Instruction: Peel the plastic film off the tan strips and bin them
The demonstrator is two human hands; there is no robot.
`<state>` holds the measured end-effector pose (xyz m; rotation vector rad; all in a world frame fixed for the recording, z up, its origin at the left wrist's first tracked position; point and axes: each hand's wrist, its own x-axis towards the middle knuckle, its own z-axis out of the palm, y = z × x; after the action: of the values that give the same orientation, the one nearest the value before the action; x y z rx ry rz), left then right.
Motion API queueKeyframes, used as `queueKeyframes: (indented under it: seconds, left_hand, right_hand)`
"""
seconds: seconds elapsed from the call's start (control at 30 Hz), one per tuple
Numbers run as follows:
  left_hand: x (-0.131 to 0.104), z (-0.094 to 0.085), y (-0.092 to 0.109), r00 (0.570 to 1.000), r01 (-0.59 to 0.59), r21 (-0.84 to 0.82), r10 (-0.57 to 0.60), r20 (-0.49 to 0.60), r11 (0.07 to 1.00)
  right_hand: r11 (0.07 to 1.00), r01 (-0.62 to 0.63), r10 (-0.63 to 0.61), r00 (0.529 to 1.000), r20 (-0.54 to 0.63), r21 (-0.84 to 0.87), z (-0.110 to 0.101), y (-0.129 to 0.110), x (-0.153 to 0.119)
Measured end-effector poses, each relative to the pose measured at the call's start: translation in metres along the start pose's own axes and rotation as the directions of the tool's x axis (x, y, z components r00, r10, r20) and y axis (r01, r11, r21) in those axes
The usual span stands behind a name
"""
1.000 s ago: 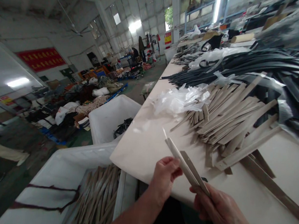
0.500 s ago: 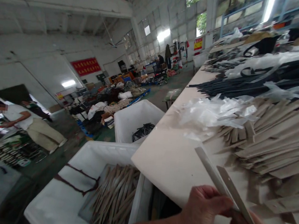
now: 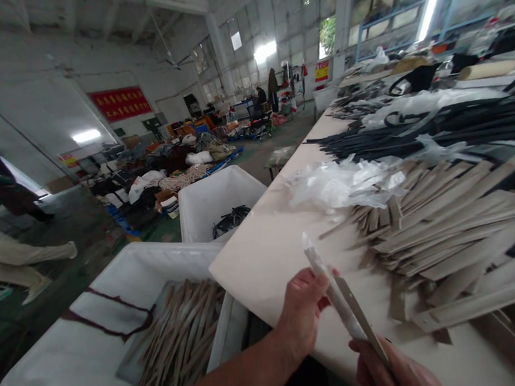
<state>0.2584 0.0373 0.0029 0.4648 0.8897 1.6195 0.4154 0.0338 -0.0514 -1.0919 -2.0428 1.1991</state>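
Observation:
Over the near part of the pale table (image 3: 260, 276), my left hand (image 3: 302, 309) pinches the upper part of a whitish-grey flat strip (image 3: 342, 307). My right hand (image 3: 403, 377) is closed around the lower end of that strip and of a darker grey-brown strip (image 3: 359, 314) lying along it. The strips' tips slant up and to the left; their lower ends are hidden in my right hand. Beyond my right hand lies a heap of similar grey-beige strips (image 3: 449, 244), with crumpled clear plastic (image 3: 342, 185) at its left end.
Left of the table stands a white bin (image 3: 113, 265) holding many strips, and behind it another white bin (image 3: 208, 195) with black strips. Dark strips (image 3: 378, 131) lie farther along the table. A person in light trousers (image 3: 12, 251) is at the far left.
My left hand has slid up the strips, away from my right hand, so more of their length shows between the hands. The view has turned slightly right.

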Motion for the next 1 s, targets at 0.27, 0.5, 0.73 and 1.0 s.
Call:
queueKeyframes:
  seconds: [0.27,0.5,0.73,1.0]
  left_hand:
    - [-0.007,-0.006,-0.013,0.987,0.124,0.063,-0.129,0.094,0.99]
    - [0.014,-0.004,0.003,0.996,0.063,-0.064,-0.066,-0.058,0.996]
    - [-0.02,-0.008,-0.015,0.997,0.078,-0.017,-0.077,0.031,0.997]
    - [-0.013,-0.013,-0.005,0.997,0.049,-0.065,-0.053,-0.061,0.997]
  right_hand:
    - [0.999,-0.017,0.017,1.0,-0.001,-0.034,0.001,-0.004,-0.002]
    - [0.997,-0.052,0.054,0.998,0.044,-0.055,0.002,-0.011,0.002]
    - [1.0,-0.021,0.021,1.0,0.007,0.011,0.002,-0.024,0.006]
    - [0.986,0.042,-0.043,0.999,-0.002,-0.162,0.006,-0.017,-0.001]
